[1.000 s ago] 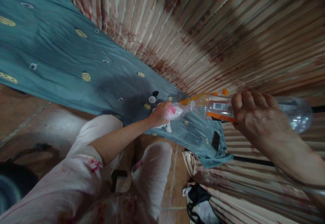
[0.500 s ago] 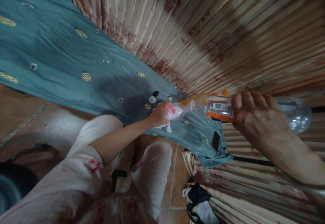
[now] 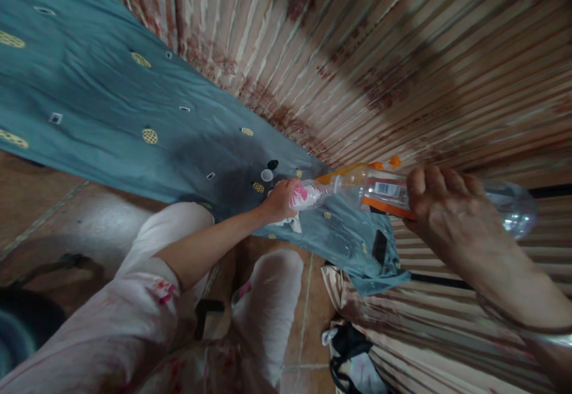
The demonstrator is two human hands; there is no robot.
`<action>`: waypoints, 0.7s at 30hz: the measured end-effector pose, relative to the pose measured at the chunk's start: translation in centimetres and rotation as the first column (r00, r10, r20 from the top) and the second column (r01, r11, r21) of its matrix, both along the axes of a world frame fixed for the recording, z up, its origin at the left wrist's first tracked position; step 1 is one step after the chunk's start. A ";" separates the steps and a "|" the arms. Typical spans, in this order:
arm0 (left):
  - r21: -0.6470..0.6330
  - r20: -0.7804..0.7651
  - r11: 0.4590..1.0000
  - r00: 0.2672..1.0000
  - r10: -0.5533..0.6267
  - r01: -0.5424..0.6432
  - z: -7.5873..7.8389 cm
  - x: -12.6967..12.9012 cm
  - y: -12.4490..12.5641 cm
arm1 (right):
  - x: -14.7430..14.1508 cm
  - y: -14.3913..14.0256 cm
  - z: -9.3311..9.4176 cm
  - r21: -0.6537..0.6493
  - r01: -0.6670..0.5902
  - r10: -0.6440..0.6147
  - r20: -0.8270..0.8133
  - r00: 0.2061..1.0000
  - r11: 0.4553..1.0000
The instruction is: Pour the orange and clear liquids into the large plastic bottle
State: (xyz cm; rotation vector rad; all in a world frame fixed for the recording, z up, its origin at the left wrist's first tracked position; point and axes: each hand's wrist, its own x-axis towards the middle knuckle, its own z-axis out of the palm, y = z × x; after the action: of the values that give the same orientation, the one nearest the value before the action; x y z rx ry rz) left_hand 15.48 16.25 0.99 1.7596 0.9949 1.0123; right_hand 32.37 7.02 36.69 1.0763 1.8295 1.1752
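My right hand (image 3: 440,206) grips a clear plastic bottle (image 3: 379,190) with an orange label, held sideways with its neck pointing left. The bottle's mouth meets a small white and pink bottle (image 3: 307,195) that my left hand (image 3: 279,202) holds against the teal cloth (image 3: 134,114). A crumpled white cloth (image 3: 291,223) shows under my left hand. Two small caps, one white (image 3: 267,174) and one black (image 3: 273,164), lie on the teal cloth just left of my left hand.
The teal cloth lies over a striped beige and rust bedcover (image 3: 379,54). A dark phone (image 3: 379,247) rests on the cloth's near corner. My knees in pale trousers (image 3: 268,304) are below, over a tiled floor. A black and white bag (image 3: 353,358) lies by the bed.
The view has shifted slightly; my right hand and the clear bottle have tilted a little, its base moving left. My left hand stays put.
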 end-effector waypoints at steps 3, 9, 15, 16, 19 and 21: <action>0.026 0.013 1.000 1.000 0.002 -0.003 -0.1 -0.1 0.0 | -0.1 -0.3 -0.2 0.000 0.039 -0.039 -0.018 0.999 0.999; 0.027 0.063 1.000 0.998 -0.008 0.006 -0.9 -0.3 0.4 | -0.1 -0.6 -0.1 -0.005 0.044 -0.044 -0.003 0.999 0.999; 0.027 0.047 1.000 0.999 -0.008 0.006 -1.0 -0.1 0.4 | -0.1 -0.4 0.2 -0.018 0.030 -0.031 -0.019 0.999 0.999; 0.032 0.044 0.999 0.999 -0.006 0.004 -0.9 -0.1 0.4 | -0.1 -0.5 0.3 -0.017 0.025 -0.026 -0.023 0.999 1.000; 0.043 0.039 0.999 0.999 -0.003 0.001 -0.9 -0.2 0.4 | 0.0 -0.7 0.4 -0.017 0.007 -0.007 -0.024 1.000 1.000; 0.039 0.038 0.999 0.999 -0.008 0.007 -0.8 -0.2 0.4 | 0.1 -0.8 0.3 -0.015 -0.004 0.004 -0.026 1.000 1.000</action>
State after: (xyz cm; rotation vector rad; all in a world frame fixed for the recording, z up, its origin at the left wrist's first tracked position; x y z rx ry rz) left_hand 15.31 16.67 0.24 1.7682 0.9500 1.0626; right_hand 32.43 6.18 36.98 1.0846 1.8585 1.1528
